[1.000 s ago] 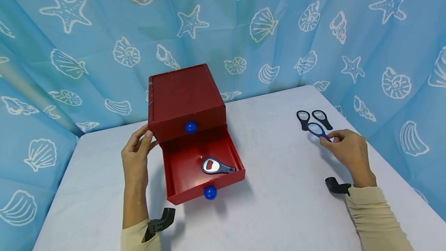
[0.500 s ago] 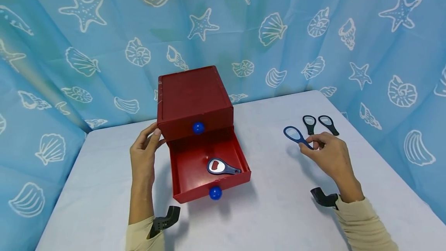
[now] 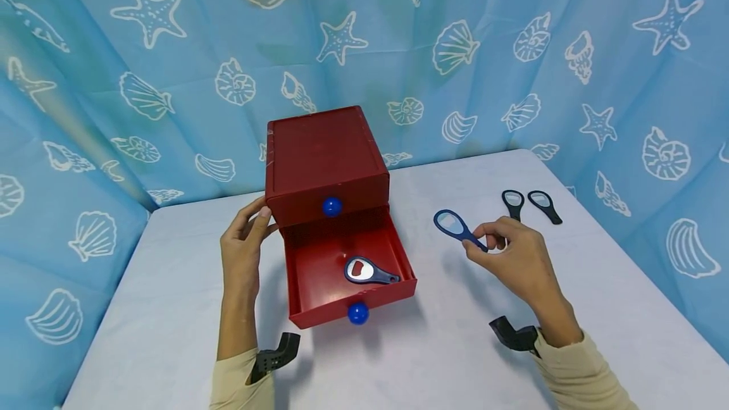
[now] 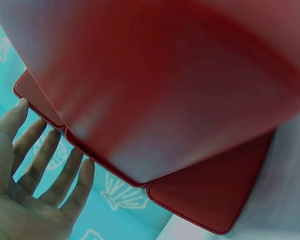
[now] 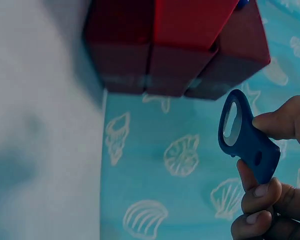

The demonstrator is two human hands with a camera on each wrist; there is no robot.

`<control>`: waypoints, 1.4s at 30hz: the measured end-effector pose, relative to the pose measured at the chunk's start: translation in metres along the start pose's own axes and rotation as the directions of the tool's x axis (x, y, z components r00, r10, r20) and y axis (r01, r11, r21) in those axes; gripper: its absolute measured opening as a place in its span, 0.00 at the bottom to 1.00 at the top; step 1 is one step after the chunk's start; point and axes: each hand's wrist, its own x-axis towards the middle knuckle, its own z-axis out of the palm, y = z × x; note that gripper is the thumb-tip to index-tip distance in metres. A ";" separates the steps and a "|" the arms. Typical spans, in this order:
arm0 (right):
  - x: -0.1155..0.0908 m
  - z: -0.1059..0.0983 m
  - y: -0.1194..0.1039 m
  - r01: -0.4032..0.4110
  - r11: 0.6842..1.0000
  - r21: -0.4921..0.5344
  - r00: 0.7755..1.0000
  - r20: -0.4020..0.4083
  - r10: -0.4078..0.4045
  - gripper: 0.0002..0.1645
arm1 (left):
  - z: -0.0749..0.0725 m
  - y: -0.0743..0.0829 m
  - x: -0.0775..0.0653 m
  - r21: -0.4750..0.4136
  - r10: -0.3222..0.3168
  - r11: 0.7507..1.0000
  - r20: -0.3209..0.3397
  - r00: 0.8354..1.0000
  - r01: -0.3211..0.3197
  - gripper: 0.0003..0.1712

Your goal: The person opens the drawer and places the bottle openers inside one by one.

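Observation:
My right hand [image 3: 515, 255] pinches a blue bottle opener [image 3: 452, 224] by its handle, held above the table to the right of the red drawer unit [image 3: 324, 157]. In the right wrist view the bottle opener [image 5: 242, 130] sits between thumb and fingers, its metal insert facing the camera. My left hand [image 3: 245, 245] rests its fingertips against the unit's left side; in the left wrist view the fingers of this hand [image 4: 45, 175] look spread and fairly straight. A dark blue bottle opener [image 3: 370, 271] lies inside the pulled-out lower drawer [image 3: 319, 286].
Two black bottle openers [image 3: 545, 206] lie side by side at the table's far right, one partly behind my right hand. The upper drawer, with its blue knob [image 3: 332, 207], is closed. A blue shell-print curtain [image 3: 421, 55] hangs behind the white table [image 3: 433, 359].
My right hand has carried the blue bottle opener leftward, away from the two black ones and towards the drawer unit. My left hand stays at the unit's side. The head view has shifted slightly.

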 end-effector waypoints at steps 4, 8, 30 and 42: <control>0.000 0.006 -0.015 0.067 0.997 0.029 0.998 0.006 -0.068 0.10 | 0.001 -0.002 0.000 -0.013 0.005 1.000 0.003 1.000 -0.005 0.23; -0.001 0.013 -0.030 0.113 0.993 0.043 0.993 0.034 -0.115 0.10 | 0.001 -0.004 0.001 -0.025 0.001 1.000 0.005 1.000 0.000 0.23; -0.017 0.046 -0.063 0.240 0.959 0.151 0.956 0.134 -0.260 0.15 | 0.002 -0.005 -0.001 -0.003 -0.012 1.000 0.004 1.000 0.012 0.24; -0.066 0.070 -0.076 0.447 0.839 0.310 0.885 -0.018 -0.465 0.12 | -0.002 -0.002 0.001 -0.006 -0.004 1.000 0.005 1.000 0.004 0.23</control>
